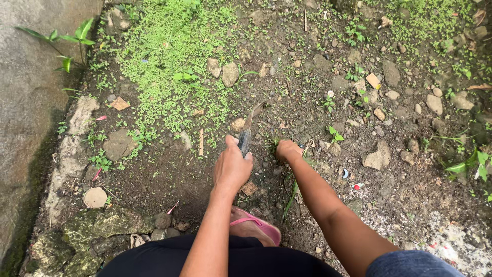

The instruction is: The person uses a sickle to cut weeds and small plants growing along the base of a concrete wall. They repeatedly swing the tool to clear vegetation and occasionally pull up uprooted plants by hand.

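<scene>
Soil [169, 169] at frame centre looks mostly bare around my hands, while a green weed patch [169, 61] fills the upper left, so I judge plenty is left. My left hand [232, 166] is fisted tight around a knife [248, 129], blade pointing up-frame. My right hand [287, 150] is closed on a weed [272, 144] at ground level, just right of the knife

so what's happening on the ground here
A person crouches over a patch of bare soil with stones and small weeds. The left hand grips a knife, blade pointing away toward the dirt. The right hand is closed around a small green plant at ground level. A pink sandal shows below the arms.
</scene>
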